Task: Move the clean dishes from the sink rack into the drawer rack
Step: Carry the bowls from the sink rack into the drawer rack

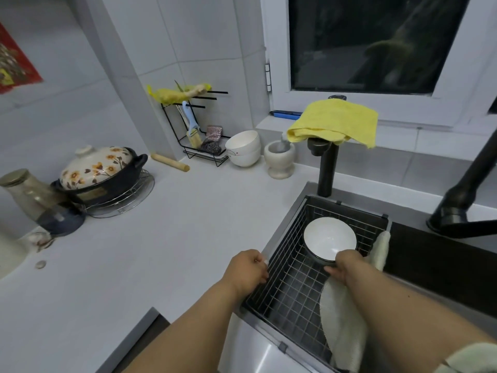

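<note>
Head view shows our right hand [343, 265] curled on the near rim of the bowl [329, 239], thumb side at the edge; the bowl sits inside the sink rack [285, 265], toward its far end, tilted a bit. Our left hand [248, 270] rests on the rack's left edge w/ fingers bent over it; whether it truly grips the rim we cannot tell.

The bowl looks ceramic, white inside w/ dark outside: stiff, fragile, prob. moderately heavy and maybe still wet, so slippery. We judge the rim pinch is ok for lifting, but a second hand under the base would be safer.

Count: 1 bowl in the rack, 2 pale cloths [341, 327] draped at the rack's right side. On the counter [161, 251]: 2 stacked white bowls [243, 148], 1 mortar [279, 160]. Drawer rack is not in view.
</note>
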